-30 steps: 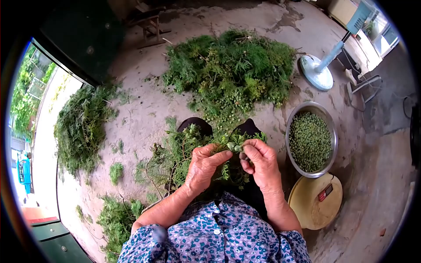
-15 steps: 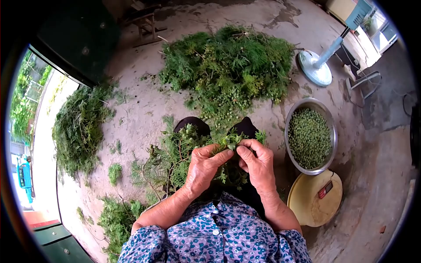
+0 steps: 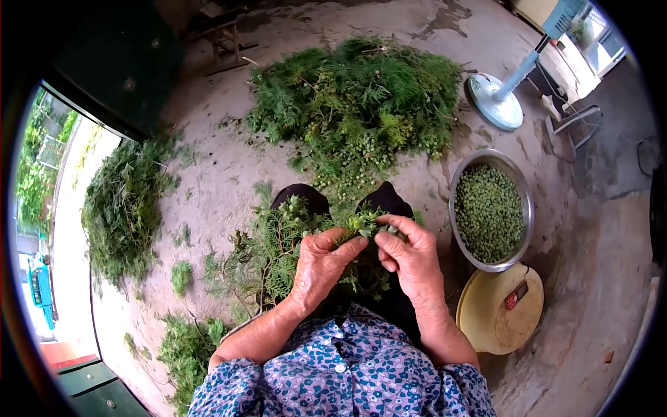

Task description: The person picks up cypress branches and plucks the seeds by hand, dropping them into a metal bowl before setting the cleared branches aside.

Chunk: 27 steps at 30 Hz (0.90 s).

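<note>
A leafy evergreen branch [image 3: 278, 254] with scale-like foliage and green cones lies across my lap. My left hand [image 3: 323, 264] is closed around a sprig of it, thumb and fingers pinched together. Close beside it, my right hand [image 3: 410, 254] is closed with its thumb against the curled fingers, and small green cones [image 3: 392, 230] show at its fingertips. The sprig's tip [image 3: 363, 222] sticks up between the two hands. Part of the branch is hidden behind my hands and forearms.
A steel basin [image 3: 531, 215] of green cones [image 3: 488, 212] stands at right. Beside it, a phone [image 3: 516, 295] lies on a round yellowish lid [image 3: 486, 326]. Ahead is a big pile of cut branches [image 3: 354, 104]; another pile [image 3: 125, 201] lies left. A fan base [image 3: 495, 104] stands far right.
My right hand has shifted slightly, and cones now show more plainly at its fingertips. My left hand keeps its grip on the sprig. The whole view has tilted a little.
</note>
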Tool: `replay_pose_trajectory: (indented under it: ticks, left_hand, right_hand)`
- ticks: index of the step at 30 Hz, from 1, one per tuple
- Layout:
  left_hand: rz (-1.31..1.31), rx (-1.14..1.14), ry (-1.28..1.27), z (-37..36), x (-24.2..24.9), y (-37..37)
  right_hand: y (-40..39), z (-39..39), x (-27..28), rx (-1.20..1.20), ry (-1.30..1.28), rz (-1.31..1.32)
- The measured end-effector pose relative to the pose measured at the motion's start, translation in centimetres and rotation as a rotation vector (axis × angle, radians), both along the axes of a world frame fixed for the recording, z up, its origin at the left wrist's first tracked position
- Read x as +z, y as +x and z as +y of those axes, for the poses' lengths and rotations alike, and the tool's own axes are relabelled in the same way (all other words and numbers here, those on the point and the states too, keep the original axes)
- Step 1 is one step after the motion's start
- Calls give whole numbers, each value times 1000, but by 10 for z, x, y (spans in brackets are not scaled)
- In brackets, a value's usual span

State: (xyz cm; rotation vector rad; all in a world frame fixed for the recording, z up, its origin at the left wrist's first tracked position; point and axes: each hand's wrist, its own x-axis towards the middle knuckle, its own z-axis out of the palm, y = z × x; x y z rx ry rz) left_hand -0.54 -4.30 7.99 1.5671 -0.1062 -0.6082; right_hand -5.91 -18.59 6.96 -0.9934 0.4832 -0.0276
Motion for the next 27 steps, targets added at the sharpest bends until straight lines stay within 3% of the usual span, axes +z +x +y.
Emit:
replay_pose_trajectory:
  ticks: [4,10,13,17,21,25,27]
  left_hand:
    - [-139,-49,45,1,-7,-2]
    - [-15,-42,-63,1,4,-2]
    - [75,-35,-129,5,-4,0]
    - [140,23,-223,4,-3,3]
    - [10,4,-127,0,-10,0]
    - [-33,-30,-19,-3,-2,-1]
    - [-75,-68,13,-5,0,-3]
  right_hand:
    - [0,9,-7,41,-314,-39]
    - [1,8,2,9,-254,43]
    - [0,1,0,97,-72,81]
    - [-3,-20,-8,38,274,-12]
    - [-11,-48,-6,-184,368,-116]
    - [-32,-121,-37,-702,382,-59]
    - [-45,-162,-59,-831,358,-46]
